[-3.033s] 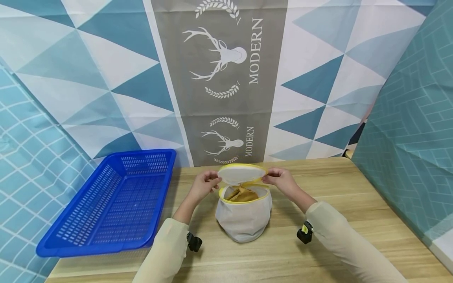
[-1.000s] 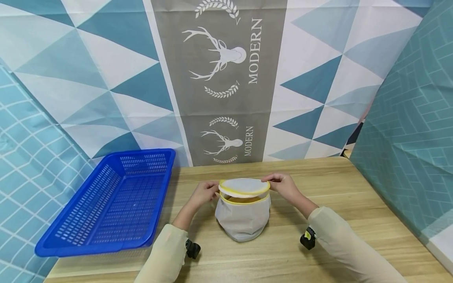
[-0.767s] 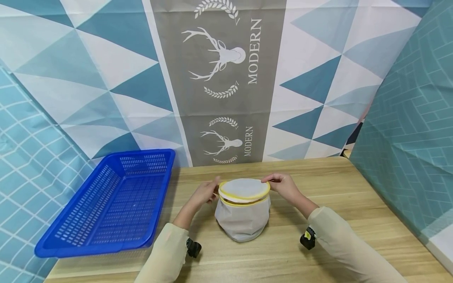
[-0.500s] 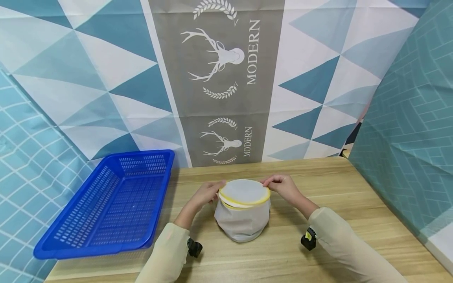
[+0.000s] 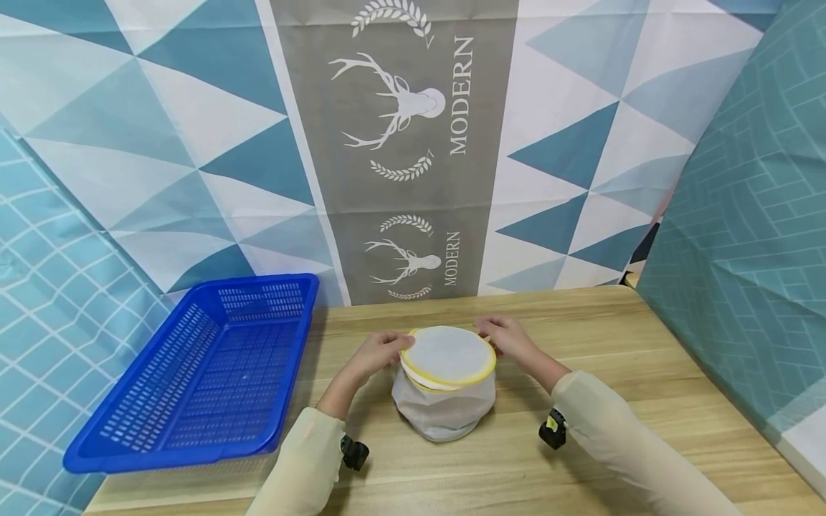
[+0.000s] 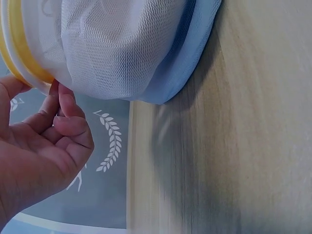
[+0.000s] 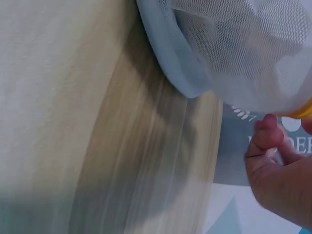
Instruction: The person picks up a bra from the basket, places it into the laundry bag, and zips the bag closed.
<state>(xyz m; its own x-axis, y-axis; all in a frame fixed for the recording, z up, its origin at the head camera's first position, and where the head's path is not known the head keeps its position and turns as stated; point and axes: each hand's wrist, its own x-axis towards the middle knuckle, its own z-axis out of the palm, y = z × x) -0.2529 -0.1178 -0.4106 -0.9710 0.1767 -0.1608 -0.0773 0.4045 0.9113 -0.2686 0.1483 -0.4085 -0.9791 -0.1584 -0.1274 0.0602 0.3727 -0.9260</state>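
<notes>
A white mesh laundry bag (image 5: pixel 445 416) with yellow trim stands on the table. Its round lid (image 5: pixel 449 353) lies over the opening, and a narrow gap shows along the front left between lid and rim. At the left edge my left hand (image 5: pixel 376 355) pinches the yellow rim, thumb on top and fingers curled below, as the left wrist view also shows. My right hand (image 5: pixel 513 345) grips the trim at the bag's right back edge. In the right wrist view its fingertips (image 7: pixel 269 122) sit under the yellow edge. The bag's contents are hidden.
A blue plastic basket (image 5: pixel 213 373) with slotted sides stands at the left of the wooden table (image 5: pixel 581 444). Patterned cloth (image 5: pixel 413 179) hangs behind the table, and teal cloth (image 5: pixel 742 251) borders its right side. Each wrist wears a small black camera.
The lid was raised, with brownish-yellow contents showing; it has come down over the opening. My left hand let go briefly and took hold of the rim again. My right hand shifted slightly along the edge.
</notes>
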